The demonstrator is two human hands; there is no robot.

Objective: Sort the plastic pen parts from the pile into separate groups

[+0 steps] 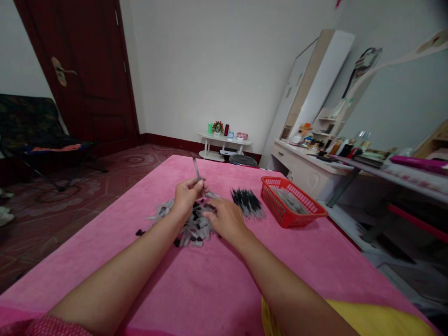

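Watching from afar, I find the slim tube (196,169) at eleven o'clock from the right hand (229,217), pinched in the nearer left hand (188,193).
Its long axis runs eleven to five, dark end pointing away at eleven; the left thumb and forefinger are closed on it. My right hand is half-curled, beside a blurred clear piece (212,195); I cannot tell whether it has hold of that. At six from the left hand, the pile of clear and black parts (196,231) sits on the pink-covered bench (189,298). From the right hand, dark-ended rods (248,203) lie at two, the red basket (280,212) at three.
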